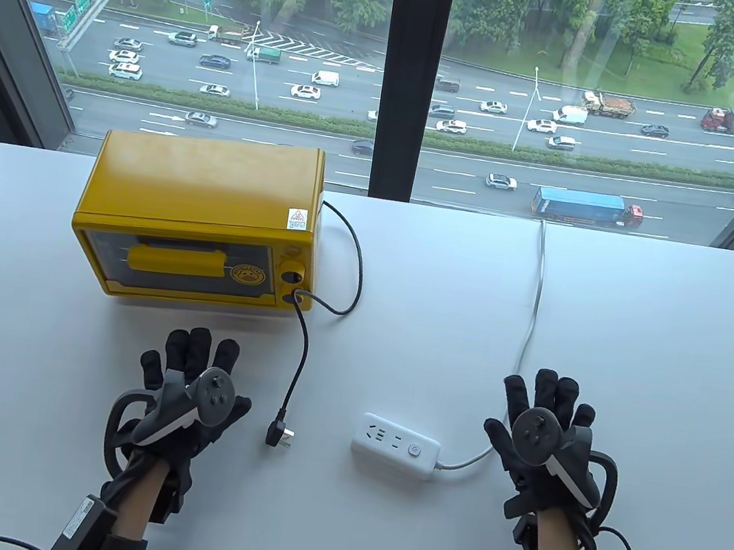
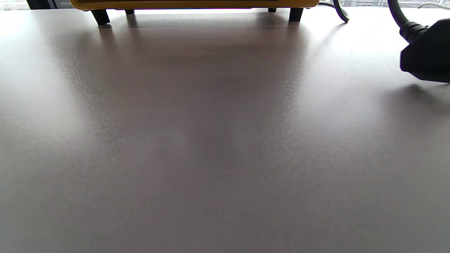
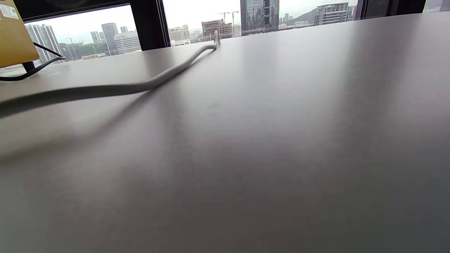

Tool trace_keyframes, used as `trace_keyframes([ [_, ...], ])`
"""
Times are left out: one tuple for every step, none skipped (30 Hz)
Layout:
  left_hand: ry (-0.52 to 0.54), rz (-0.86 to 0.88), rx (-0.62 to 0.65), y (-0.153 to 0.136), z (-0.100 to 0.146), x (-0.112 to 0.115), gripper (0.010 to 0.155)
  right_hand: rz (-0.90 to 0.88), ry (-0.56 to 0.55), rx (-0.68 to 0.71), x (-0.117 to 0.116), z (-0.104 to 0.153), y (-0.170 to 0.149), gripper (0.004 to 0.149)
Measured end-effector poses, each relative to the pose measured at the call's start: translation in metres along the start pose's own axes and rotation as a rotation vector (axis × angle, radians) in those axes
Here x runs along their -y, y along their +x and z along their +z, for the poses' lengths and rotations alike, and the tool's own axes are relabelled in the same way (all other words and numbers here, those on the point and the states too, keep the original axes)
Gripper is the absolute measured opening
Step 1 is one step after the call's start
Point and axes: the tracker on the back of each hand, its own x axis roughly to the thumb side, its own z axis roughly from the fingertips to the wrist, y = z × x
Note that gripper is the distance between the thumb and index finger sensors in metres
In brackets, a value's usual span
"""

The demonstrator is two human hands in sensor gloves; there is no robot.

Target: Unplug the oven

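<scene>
Left wrist view: plug cut off, oven mostly out of frame

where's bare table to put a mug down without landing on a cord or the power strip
Widest bare patch: right of the white cable, back to the window edge of the table. Another: between the black cord and that cable, behind the power strip. Crowded: the stretch between the oven, black plug, strip and both hands.
</scene>
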Motion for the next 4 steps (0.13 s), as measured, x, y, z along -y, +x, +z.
trace_keyframes([
  [0.001, 0.001, 0.002, 0.0, 0.0002, 0.0001, 0.075, 0.001, 0.0, 0.001, -0.0002, 0.0001, 0.0, 0.072],
  [0.002, 0.003, 0.005, -0.0002, -0.0003, 0.0006, 0.075, 0.004, 0.002, 0.003, -0.0004, 0.0005, -0.0002, 0.072],
  [0.004, 0.006, 0.005, -0.0003, -0.0003, 0.0006, 0.075, 0.004, 0.003, 0.002, -0.0008, 0.0012, -0.0006, 0.072],
  [0.004, 0.007, 0.005, -0.0005, -0.0008, 0.001, 0.075, -0.001, 0.006, 0.003, -0.0014, 0.0016, -0.0009, 0.072],
])
